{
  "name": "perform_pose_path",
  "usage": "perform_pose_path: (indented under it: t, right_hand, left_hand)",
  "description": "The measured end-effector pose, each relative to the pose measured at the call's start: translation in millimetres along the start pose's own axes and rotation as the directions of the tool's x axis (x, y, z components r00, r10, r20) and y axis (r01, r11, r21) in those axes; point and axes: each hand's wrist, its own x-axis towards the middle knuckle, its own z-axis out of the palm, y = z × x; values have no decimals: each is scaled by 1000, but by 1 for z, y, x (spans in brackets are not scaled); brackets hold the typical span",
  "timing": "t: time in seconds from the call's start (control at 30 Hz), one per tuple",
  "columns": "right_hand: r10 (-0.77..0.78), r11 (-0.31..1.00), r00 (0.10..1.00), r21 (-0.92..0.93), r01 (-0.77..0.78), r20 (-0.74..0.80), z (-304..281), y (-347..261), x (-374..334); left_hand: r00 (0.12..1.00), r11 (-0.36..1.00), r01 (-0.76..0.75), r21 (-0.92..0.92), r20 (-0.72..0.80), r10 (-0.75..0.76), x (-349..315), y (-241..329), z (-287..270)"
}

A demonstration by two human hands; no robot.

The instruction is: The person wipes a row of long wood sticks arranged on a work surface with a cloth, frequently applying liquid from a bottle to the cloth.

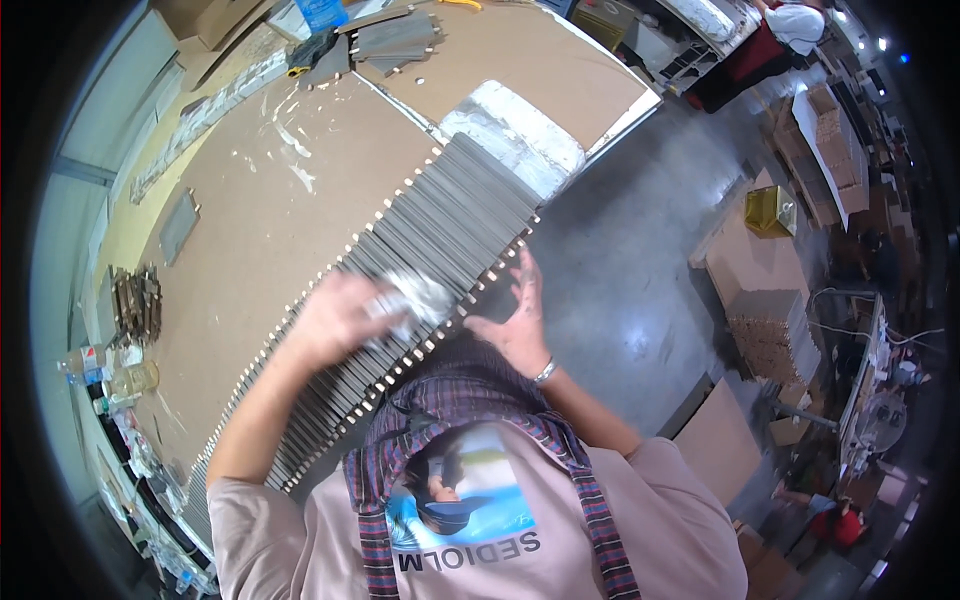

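A long row of grey slats (450, 205), set tightly side by side with pale wooden pegs sticking out of both ends, runs diagonally along the near edge of the table. My left hand (345, 320) is closed on a crumpled white cloth (418, 297) that lies against the tops of the slats; both are smeared by motion. At the row's near edge is my right hand (515, 320), fingers spread and thumb apart, holding nothing. Its fingertips are close to the pegs; whether they touch cannot be made out.
Past the row's far end lies a white slab (515, 140). Loose grey pieces (395, 42) lie at the back of the brown tabletop (260, 210), a small stack (137, 303) and bottles (135, 378) at left. Cartons (770, 330) stand on the right; a person (765, 55) is beyond.
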Motion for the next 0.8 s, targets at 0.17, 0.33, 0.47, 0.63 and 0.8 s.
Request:
perform_pose_path:
  t: [0.17, 0.33, 0.47, 0.63, 0.8]
  right_hand:
    - [43, 999, 999, 19, -43, 29, 21, -6, -7]
    - [42, 997, 999, 68, -44, 29, 23, 8, -6]
    - [15, 1000, 998, 25, -17, 62, 25, -1, -11]
    - [21, 1000, 999, 20, -21, 30, 26, 7, -5]
    - [-48, 997, 997, -59, 51, 54, 26, -1, -7]
  left_hand:
    - [763, 829, 513, 222, -560, -322, -36, -84, -28]
    - [980, 971, -198, 132, 42, 194, -8, 6, -5]
    - [754, 761, 599, 248, -495, -432, -51, -99, -4]
    - [960, 961, 197, 195, -236, -149, 0, -2, 8]
    - [756, 799, 553, 235, -544, -364, -14, -92, -1]
